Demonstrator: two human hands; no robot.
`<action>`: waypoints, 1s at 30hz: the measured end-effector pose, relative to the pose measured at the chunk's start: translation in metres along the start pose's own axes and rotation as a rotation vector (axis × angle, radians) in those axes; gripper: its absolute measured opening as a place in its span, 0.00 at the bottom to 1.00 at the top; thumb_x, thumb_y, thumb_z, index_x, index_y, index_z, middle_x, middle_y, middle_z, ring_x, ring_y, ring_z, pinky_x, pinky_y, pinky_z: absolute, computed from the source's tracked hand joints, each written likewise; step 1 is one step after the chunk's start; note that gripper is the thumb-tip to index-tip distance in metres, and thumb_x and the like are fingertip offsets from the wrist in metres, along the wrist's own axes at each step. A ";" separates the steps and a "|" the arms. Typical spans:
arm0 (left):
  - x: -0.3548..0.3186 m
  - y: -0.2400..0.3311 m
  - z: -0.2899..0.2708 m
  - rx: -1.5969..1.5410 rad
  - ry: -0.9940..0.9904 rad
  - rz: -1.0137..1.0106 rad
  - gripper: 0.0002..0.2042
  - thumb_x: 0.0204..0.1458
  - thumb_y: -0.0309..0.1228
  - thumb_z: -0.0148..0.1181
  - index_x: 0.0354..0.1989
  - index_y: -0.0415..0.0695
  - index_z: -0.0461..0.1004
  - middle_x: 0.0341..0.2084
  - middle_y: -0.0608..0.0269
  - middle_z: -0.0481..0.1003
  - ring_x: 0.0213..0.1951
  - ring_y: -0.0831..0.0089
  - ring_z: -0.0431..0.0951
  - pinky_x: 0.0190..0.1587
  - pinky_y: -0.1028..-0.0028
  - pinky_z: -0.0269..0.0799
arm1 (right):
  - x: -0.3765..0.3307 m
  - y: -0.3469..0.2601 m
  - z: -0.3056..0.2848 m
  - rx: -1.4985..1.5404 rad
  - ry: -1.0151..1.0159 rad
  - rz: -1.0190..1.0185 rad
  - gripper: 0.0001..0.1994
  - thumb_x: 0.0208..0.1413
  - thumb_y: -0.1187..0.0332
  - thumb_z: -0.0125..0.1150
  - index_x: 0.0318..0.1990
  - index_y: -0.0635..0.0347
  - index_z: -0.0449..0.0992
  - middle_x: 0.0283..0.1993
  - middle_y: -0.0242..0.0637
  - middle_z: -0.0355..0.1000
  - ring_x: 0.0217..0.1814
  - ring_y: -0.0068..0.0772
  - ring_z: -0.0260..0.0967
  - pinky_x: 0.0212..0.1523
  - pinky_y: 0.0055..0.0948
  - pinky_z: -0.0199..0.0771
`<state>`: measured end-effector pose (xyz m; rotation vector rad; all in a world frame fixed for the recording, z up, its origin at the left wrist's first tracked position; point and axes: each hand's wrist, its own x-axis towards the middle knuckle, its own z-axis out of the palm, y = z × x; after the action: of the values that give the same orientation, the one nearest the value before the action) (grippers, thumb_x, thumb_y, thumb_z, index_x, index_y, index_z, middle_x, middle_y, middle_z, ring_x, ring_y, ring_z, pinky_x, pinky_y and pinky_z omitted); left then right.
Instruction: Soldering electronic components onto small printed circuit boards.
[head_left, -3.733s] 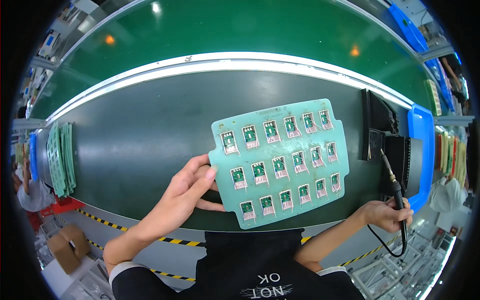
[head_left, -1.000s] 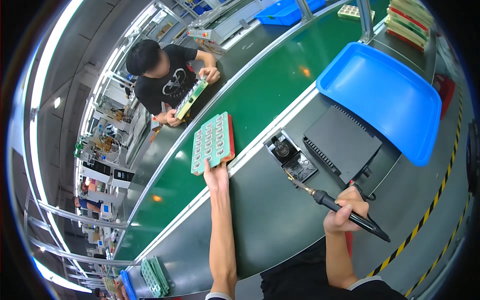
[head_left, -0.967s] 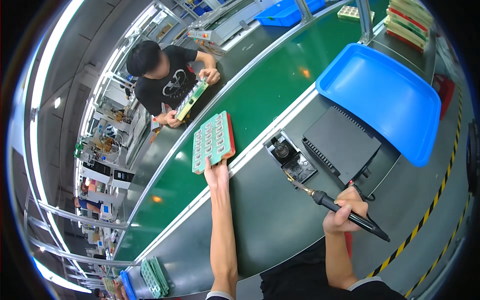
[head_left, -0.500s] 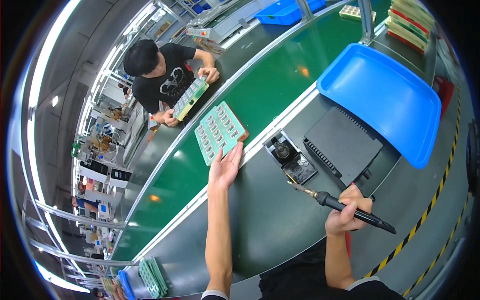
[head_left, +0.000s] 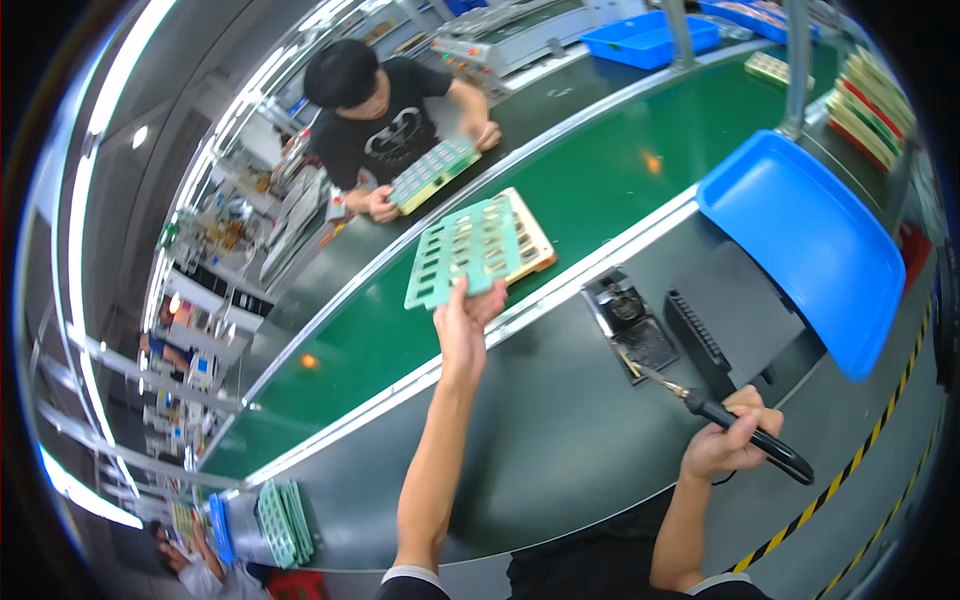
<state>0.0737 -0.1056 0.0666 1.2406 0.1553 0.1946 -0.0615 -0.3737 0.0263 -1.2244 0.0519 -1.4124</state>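
My left hand (head_left: 466, 328) grips the near edge of a light green slotted plate (head_left: 432, 270), thumb on top. The plate sits tilted and shifted to the left over a cream-coloured tray (head_left: 538, 245), which shows at its right side with small metallic parts in rows. Both are above the green conveyor belt. My right hand (head_left: 730, 440) is closed around the black handle of a soldering iron (head_left: 712, 408). The iron's tip points left, close to a small dark box with a tip-cleaning holder (head_left: 652, 345) on the bench.
A dark grey box-shaped unit (head_left: 735, 310) stands beside a large blue tray (head_left: 810, 240). Across the belt a person holds a similar green panel (head_left: 435, 175). Several green plates (head_left: 285, 525) lie stacked at the lower left. Metal posts rise at the far right.
The green plate, earlier flush on its tray, has come off to the left in my left hand, whose fingers have closed on its edge. The whole view has shifted; the iron stays in my right hand.
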 end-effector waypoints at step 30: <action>-0.410 0.180 -0.632 0.431 1.152 -0.821 0.30 0.51 0.67 0.50 0.21 0.48 0.63 0.13 0.74 0.65 0.15 0.79 0.66 0.17 0.76 0.64 | -0.026 -0.007 0.049 -0.146 0.046 -0.088 0.16 0.62 0.60 0.53 0.23 0.57 0.65 0.16 0.24 0.55 0.14 0.19 0.50 0.15 0.20 0.48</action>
<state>-0.4771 0.4380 0.0418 1.2496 1.7381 0.1363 -0.0408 -0.3231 0.0367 -1.3277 0.1361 -1.5355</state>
